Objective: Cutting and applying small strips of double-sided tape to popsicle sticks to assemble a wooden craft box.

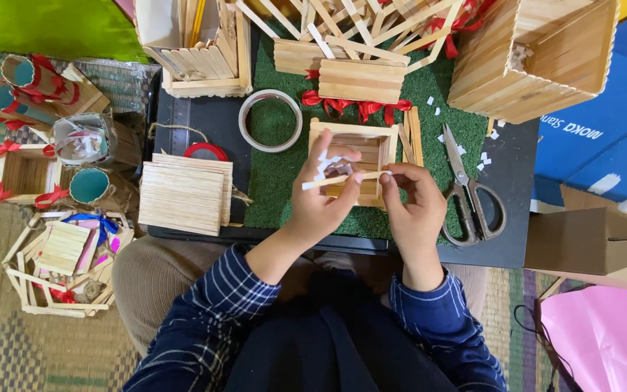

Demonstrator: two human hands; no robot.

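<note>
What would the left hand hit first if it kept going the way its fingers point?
Likely the right hand: the left hand points along the stick both pinch. Depth is unclear.

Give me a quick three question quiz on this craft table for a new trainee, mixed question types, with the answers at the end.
1. True or false: the scissors lie on the person's left.
2. Which thing do the left hand and right hand hold between them? A) a roll of tape B) a wooden craft stick C) a red ribbon
3. Fill in: the clear tape ring lies partly on the green ____ mat.

Key
1. False: they lie to the right of the right hand.
2. B: both hands pinch the stick above the small stick frame.
3. Grass-like (turf).
</note>
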